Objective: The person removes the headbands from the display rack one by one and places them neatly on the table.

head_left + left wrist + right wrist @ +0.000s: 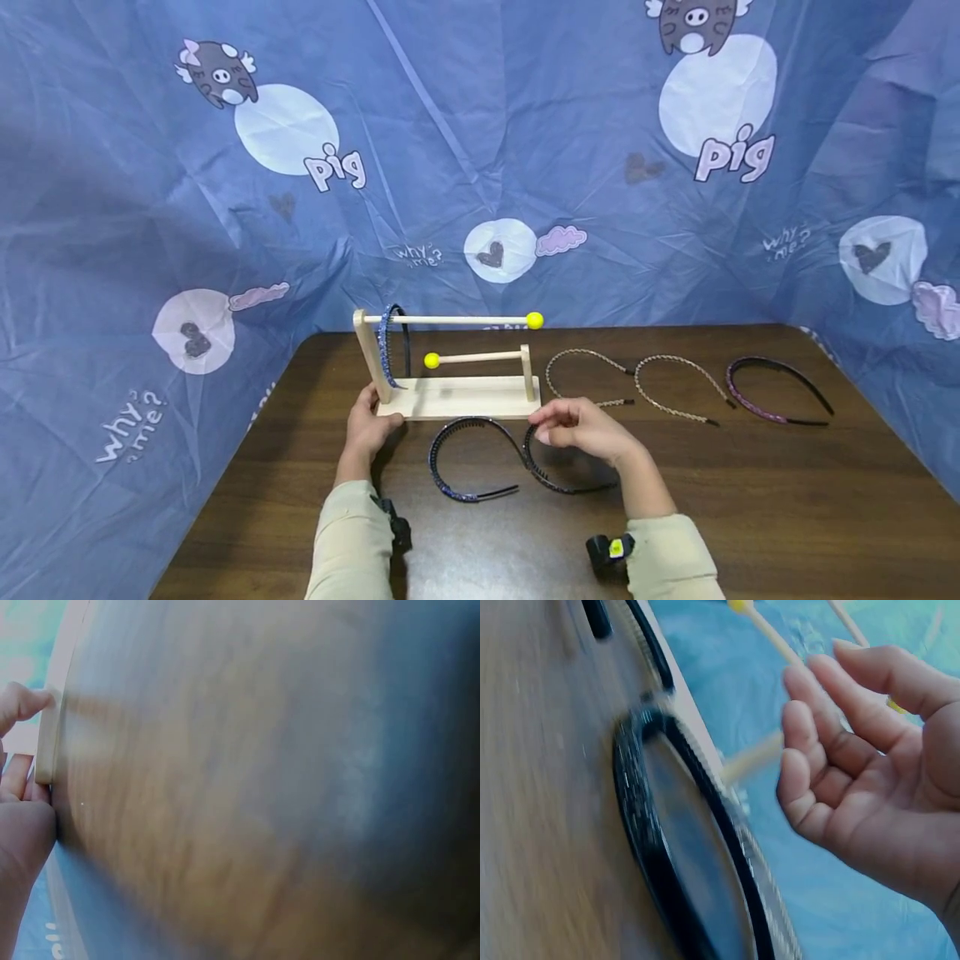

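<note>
A light wooden stand (457, 400) has two rods with yellow ball ends. My left hand (365, 432) holds the left end of its base, the thumb on the front edge; in the left wrist view the hand (26, 832) sits at the base's edge (49, 742). A glittery blue headband (385, 346) hangs on the upper rod, near the left post. My right hand (588, 432) hovers over a dark headband (547, 483) on the table. Seen from the right wrist, this hand (870, 757) has loosely bent fingers with nothing in them, apart from the headband (641, 817).
Another blue headband (437, 471) lies in front of the stand, close beside the dark one. Farther right lie two braided gold-coloured headbands (555, 367) (667, 408) and a purple one (750, 406). A blue patterned cloth (420, 167) hangs behind the brown table (787, 500).
</note>
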Motion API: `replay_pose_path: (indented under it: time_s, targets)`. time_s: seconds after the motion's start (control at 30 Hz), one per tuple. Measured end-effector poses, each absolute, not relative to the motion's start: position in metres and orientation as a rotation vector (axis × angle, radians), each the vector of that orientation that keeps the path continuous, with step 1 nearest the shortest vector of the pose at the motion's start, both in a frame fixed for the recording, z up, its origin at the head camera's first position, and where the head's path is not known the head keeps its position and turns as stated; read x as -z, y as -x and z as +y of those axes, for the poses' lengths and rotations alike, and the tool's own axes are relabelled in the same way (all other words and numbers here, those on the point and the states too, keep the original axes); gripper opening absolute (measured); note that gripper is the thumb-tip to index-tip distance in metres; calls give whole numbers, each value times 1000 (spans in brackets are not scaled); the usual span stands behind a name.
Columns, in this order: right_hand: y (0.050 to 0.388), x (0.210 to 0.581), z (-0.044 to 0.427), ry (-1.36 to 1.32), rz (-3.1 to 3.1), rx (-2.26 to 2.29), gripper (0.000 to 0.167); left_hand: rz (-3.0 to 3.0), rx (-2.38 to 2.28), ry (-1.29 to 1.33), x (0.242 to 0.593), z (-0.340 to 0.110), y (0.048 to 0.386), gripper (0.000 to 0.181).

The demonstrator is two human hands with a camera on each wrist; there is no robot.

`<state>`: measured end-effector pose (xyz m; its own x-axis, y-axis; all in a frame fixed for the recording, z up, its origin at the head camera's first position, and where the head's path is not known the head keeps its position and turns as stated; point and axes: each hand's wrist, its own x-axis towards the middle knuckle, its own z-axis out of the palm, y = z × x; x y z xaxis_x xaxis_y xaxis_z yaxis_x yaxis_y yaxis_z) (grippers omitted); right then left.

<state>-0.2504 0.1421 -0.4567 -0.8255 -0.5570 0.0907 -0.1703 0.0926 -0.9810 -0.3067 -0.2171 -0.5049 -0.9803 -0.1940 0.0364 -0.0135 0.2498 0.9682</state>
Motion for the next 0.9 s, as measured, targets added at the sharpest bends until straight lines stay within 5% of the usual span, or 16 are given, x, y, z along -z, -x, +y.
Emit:
replay_pose_path:
  time_s: [0.5, 0.9]
  targets:
    - [263, 458, 33, 753, 1865, 2055, 46, -2419, 1754, -186, 505, -219, 308, 78]
    - [273, 412, -19, 830, 1872, 2068, 53, -2375, 1772, -154, 507, -220, 309, 76]
